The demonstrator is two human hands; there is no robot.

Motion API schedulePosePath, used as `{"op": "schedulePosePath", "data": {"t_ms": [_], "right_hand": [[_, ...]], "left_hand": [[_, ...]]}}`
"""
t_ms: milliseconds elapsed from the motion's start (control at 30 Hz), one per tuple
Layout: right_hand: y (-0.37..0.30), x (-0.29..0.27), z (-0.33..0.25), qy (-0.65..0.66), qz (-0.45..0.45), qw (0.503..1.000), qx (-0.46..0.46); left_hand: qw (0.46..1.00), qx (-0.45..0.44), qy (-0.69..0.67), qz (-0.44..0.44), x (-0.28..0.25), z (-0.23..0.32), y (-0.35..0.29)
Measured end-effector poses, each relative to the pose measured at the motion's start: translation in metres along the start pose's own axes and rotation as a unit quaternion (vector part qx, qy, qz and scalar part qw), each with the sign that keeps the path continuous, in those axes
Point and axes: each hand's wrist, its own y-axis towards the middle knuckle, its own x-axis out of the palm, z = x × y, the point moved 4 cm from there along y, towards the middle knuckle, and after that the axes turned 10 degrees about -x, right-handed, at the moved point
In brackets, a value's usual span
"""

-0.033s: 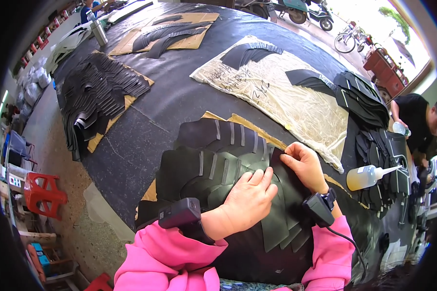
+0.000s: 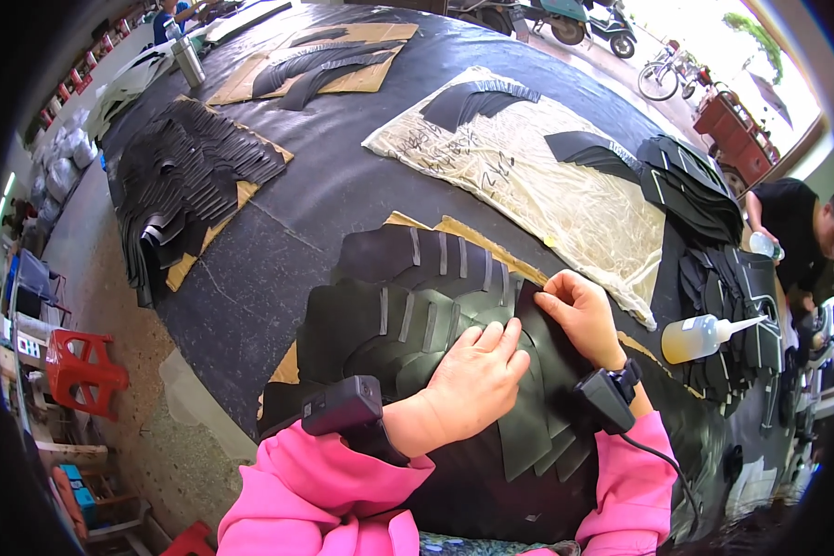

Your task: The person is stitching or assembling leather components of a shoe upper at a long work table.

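A fan of overlapping black leather-like panels [image 2: 352, 310] lies before me, several with grey strips along their upper edges. My left hand [image 2: 477, 380] rests flat on these panels, its fingers stretched out. Just right of it, my right hand [image 2: 579, 315] pinches the upper edge of one dark panel [image 2: 551, 357] between thumb and fingers. Brown cardboard [image 2: 477, 243] shows from under the pile. Both wrists carry black strapped devices, and the sleeves are pink.
A squeeze bottle [image 2: 690, 340] of yellowish liquid lies on black pieces at right. Beyond are a whitish sheet [image 2: 519, 167] with curved pieces, a stacked pile [image 2: 190, 167] at left and a metal flask [image 2: 187, 60]. A red stool [image 2: 85, 372] stands left; a co-worker [image 2: 797, 227] bends at right.
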Motion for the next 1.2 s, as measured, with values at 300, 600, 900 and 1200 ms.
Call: {"op": "schedulePosePath", "data": {"t_ms": [300, 600, 900, 1200], "right_hand": [[0.003, 0.0, 0.0, -0.057, 0.012, 0.998, -0.036], [0.008, 0.0, 0.001, -0.066, 0.001, 0.997, -0.05], [0.01, 0.002, 0.003, -0.091, -0.018, 0.994, -0.05], [0.008, 0.008, -0.016, -0.201, -0.019, 0.973, -0.112]], "left_hand": [[0.999, -0.005, -0.036, -0.029, 0.002, -0.004, 0.003], [0.999, 0.003, -0.024, -0.03, 0.003, -0.003, 0.009], [0.999, -0.01, -0.044, -0.03, 0.007, -0.002, 0.012], [0.997, -0.02, -0.062, -0.042, 0.007, -0.004, 0.015]]}}
